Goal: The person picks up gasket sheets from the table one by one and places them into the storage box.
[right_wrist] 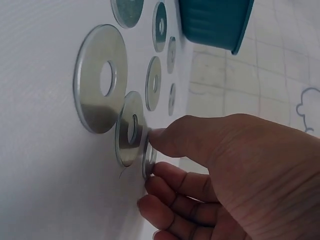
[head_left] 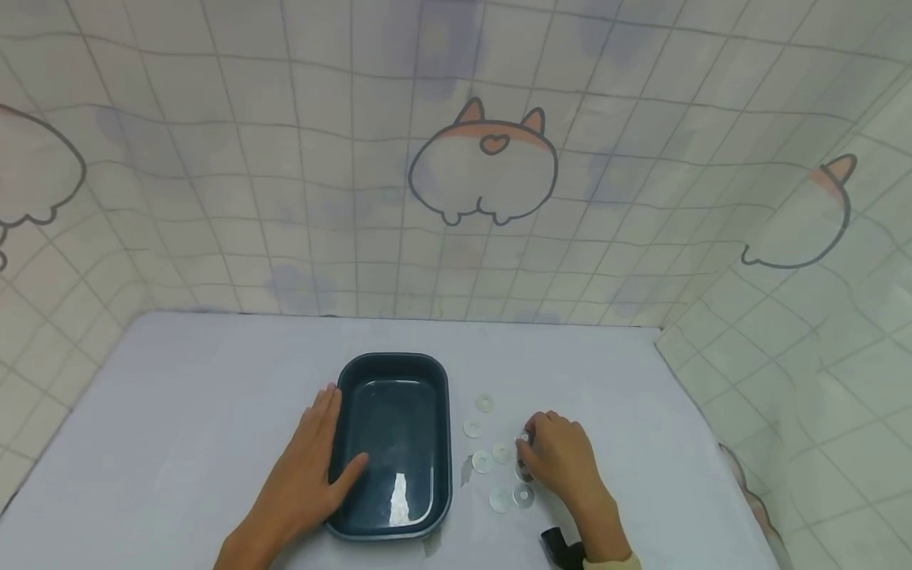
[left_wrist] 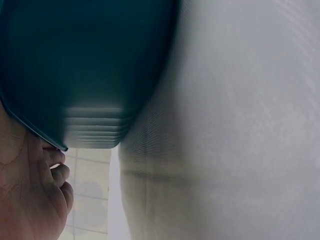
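Observation:
A dark blue-green rectangular tray (head_left: 390, 443) stands on the white table. My left hand (head_left: 306, 467) rests along its left side, fingers fairly straight against the rim and thumb over the edge. In the left wrist view, the palm meets the tray's rim (left_wrist: 37, 132). To the right of the tray lie several flat metal washers (head_left: 481, 461). My right hand (head_left: 563, 455) is at the right side of this group. In the right wrist view, its thumb and fingers pinch a washer (right_wrist: 150, 157) by its edges, low at the tabletop. Another washer (right_wrist: 131, 129) overlaps it there.
A black object (head_left: 563, 548) shows beside the right wrist at the bottom edge. The white tabletop (head_left: 214, 380) extends back to a tile-patterned wall covering (head_left: 356, 198) with cartoon animals, which also encloses the left and right sides.

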The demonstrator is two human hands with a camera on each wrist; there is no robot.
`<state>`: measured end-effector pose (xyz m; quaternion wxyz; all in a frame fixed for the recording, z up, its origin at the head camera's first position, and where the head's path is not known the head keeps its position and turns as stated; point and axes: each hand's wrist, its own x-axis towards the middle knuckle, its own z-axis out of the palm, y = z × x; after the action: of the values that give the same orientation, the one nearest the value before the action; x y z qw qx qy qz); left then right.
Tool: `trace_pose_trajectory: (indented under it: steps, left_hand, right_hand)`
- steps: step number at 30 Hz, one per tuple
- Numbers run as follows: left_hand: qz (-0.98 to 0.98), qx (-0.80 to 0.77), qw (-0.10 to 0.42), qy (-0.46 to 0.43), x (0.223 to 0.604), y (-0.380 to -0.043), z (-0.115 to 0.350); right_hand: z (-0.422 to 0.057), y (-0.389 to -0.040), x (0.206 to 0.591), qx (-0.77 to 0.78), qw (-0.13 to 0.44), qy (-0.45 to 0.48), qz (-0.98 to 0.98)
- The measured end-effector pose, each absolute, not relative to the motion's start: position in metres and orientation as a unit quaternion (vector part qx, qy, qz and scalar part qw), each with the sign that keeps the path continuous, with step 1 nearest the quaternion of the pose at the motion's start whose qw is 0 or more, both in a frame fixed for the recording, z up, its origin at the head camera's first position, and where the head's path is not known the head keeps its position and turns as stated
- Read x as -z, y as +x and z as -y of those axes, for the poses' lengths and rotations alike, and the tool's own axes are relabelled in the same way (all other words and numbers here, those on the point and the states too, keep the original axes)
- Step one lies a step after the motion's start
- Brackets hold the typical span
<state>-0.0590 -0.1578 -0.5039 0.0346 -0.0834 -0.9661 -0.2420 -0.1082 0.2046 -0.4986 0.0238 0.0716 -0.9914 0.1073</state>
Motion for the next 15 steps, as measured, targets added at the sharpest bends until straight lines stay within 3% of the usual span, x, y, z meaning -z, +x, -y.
trace_pose_trajectory:
  steps: [15]
  left_hand:
    - [0.968,0.229,0.044,-0.088,0.502,-0.058,0.158]
  right_hand:
    - [-0.197,-0.114,0.488,-0.051,0.025,0.129,0.990]
